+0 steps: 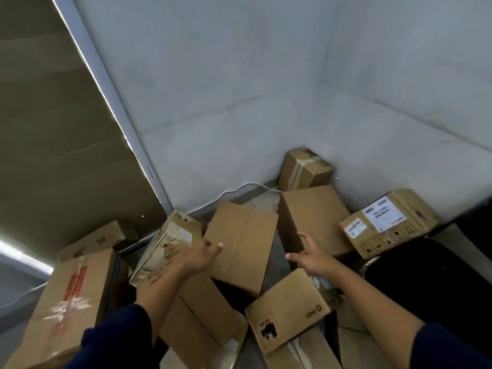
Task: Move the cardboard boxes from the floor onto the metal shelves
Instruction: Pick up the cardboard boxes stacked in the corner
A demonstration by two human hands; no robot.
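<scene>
plain box [241, 249] tilted between hands; left fingers [213, 249] touching, right fingers [300, 251] spread.

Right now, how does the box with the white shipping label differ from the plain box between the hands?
The labelled box sits flat by the right wall and carries white labels and printed marks; the plain box is tilted, propped on other boxes, and its visible face is bare. The left hand overlaps the plain box's edge; no hand is near the labelled box. Both are brown cardboard.
</scene>
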